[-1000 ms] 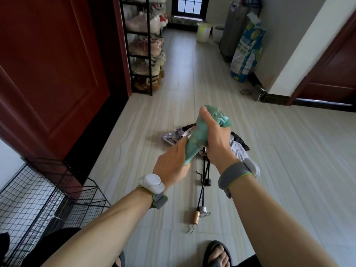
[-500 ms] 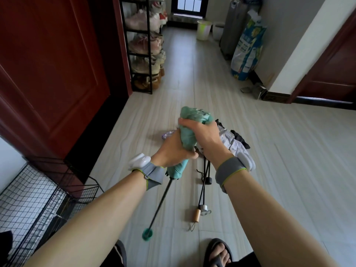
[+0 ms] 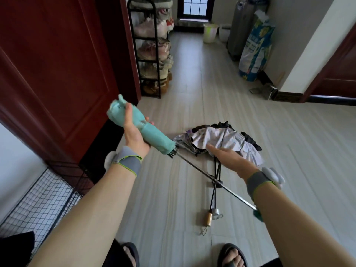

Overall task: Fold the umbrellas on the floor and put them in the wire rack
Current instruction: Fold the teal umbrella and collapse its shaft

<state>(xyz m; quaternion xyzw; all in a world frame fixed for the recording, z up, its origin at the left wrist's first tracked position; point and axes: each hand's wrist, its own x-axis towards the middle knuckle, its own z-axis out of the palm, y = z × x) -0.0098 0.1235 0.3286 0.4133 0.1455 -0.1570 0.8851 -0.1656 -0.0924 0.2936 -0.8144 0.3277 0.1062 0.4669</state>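
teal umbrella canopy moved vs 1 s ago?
Yes. The teal umbrella, gripped by the left hand, has swung left, from over the floral umbrella on the floor toward the red door.

I am looking at a home hallway: a shoe rack (image 3: 142, 89) at eleven o'clock, a red door (image 3: 48, 74) at nine.
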